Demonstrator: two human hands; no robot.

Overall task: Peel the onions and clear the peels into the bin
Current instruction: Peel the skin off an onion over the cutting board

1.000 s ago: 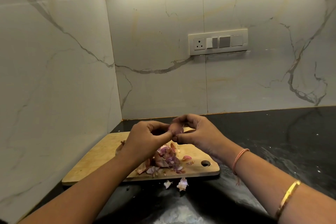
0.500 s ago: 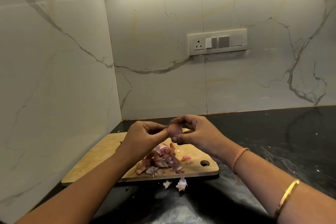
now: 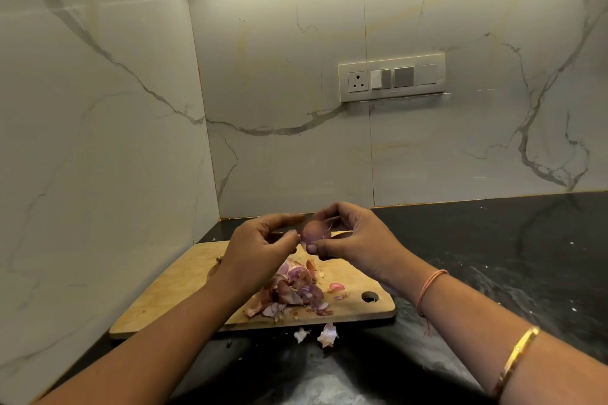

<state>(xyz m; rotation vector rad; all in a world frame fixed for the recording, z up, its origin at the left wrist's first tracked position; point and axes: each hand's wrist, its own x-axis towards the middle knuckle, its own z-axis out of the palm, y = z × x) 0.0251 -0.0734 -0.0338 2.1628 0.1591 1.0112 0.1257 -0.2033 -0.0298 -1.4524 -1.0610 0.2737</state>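
Right hand and left hand both tight on onion, above peels on cutting board.

Both forearms reach in over the chopping board, and the hands meet above its far edge. The right hand holds a small onion in curled fingertips. The left hand pinches at the onion's side, thumb and forefinger bent.

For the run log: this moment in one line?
right hand holds onion | left hand pinches its skin | peels piled on cutting board
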